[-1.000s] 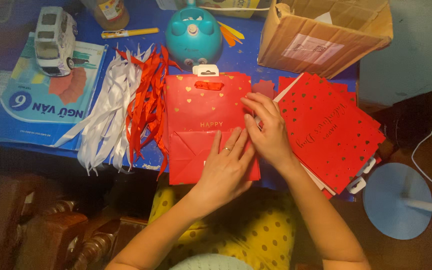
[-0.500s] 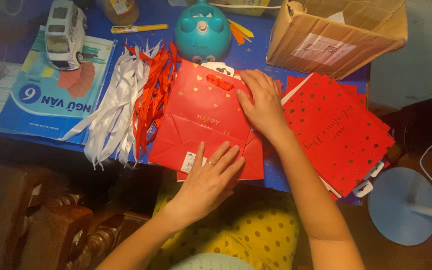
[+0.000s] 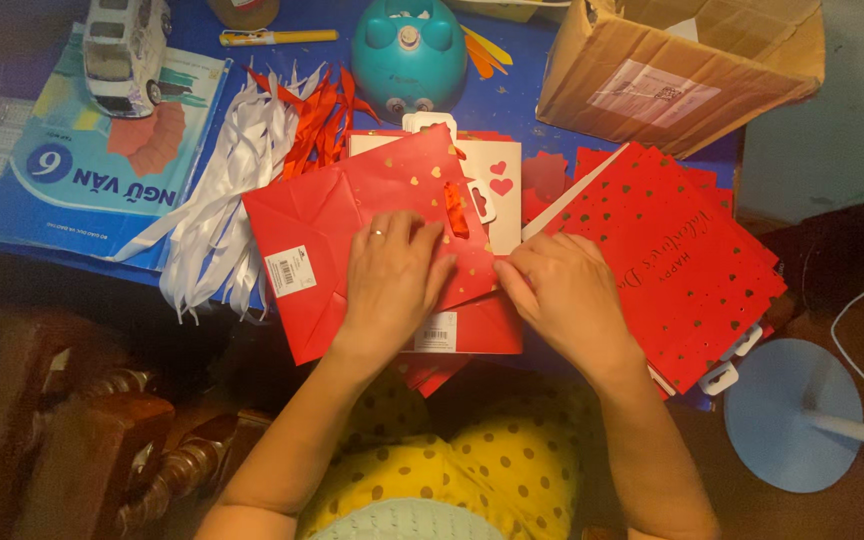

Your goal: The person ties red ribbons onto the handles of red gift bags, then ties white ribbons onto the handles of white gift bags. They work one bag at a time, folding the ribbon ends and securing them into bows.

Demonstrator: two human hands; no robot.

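Pressing our left hand point(image 3: 390, 275) flat, fingers spread, on a folded red gift bag point(image 3: 337, 250) at the blue table's point(image 3: 532, 110) near edge, we pinch its right edge with our right hand point(image 3: 559, 297). Just right lies a stack of red bags point(image 3: 677, 255); beyond, white ribbons point(image 3: 227, 195), a teal gadget point(image 3: 409, 55), a cardboard box point(image 3: 677, 65).

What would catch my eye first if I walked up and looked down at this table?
Most likely the red: both hands, left hand and right hand, press on a flat red paper bag at the table's near edge. Just right of it lies a stack of red gift bags dotted with gold hearts. Behind them sit a teal round gadget and an open cardboard box, with white and red ribbons to the left.
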